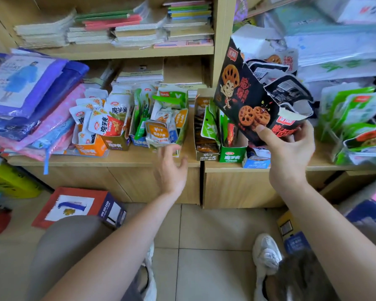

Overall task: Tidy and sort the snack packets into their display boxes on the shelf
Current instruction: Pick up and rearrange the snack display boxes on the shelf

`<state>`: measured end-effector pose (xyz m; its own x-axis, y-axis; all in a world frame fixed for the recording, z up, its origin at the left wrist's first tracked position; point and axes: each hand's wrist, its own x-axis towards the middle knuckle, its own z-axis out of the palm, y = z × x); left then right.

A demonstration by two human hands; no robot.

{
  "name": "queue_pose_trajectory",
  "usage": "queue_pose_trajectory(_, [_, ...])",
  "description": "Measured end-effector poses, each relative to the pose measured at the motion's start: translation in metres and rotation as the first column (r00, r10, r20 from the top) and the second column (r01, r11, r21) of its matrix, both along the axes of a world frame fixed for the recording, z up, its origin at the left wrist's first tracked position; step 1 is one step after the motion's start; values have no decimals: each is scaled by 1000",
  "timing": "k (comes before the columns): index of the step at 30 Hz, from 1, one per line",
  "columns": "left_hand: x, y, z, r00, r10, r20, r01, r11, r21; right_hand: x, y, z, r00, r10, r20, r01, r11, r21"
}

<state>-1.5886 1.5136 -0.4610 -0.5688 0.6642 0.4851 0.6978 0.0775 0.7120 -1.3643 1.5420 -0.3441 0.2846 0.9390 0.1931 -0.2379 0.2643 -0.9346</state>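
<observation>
My right hand (288, 144) grips the lower corner of a black display box (245, 92) printed with lotus-root slices, tilted and lifted above the shelf, with black snack packets (288, 90) sticking out of its torn top. My left hand (172, 164) hovers empty, fingers spread, just in front of the shelf edge below an orange-and-white packet (157, 132). On the shelf (139, 158) stand an orange box (90, 148) of white packets, a green box (172, 101), a brown box (205, 131) and a green box (231, 153).
Purple and pink bagged goods (30, 94) are stacked at the shelf's left. More green and black packets (354, 127) pile up at the right. Notebooks (117, 27) fill the upper shelf. A red and blue carton (78, 206) lies on the tiled floor beside my knee.
</observation>
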Motion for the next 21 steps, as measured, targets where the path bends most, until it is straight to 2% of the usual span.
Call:
queue_pose_trajectory(3, [24,8,-12,925,-294,-240,283,956,-79,18,1,-4,999,-36,13,36,999,-12])
queue_pose_trajectory(6, [35,15,-21,855,-401,-330,355,915,-192,38,2,-5,996,-83,30,84,996,-16])
queue_pose_trajectory(9, [31,17,-20,840,-388,-379,314,918,-244,57,5,-5,991,-125,44,127,991,-44])
queue_pose_trajectory(14, [34,20,-16,923,-202,-328,151,973,-175,88,6,-5,976,-217,34,218,974,-55])
queue_pose_trajectory(17, [52,14,-12,908,-108,-404,53,988,-144,105,6,-8,964,-266,25,267,962,-54])
queue_pose_trajectory(19, [70,12,-9,895,-148,-420,125,989,-83,115,5,-10,956,-291,30,292,955,-52])
queue_pose_trajectory(21, [88,13,-10,869,-287,-404,285,956,-66,123,3,-13,949,-313,46,315,948,-51])
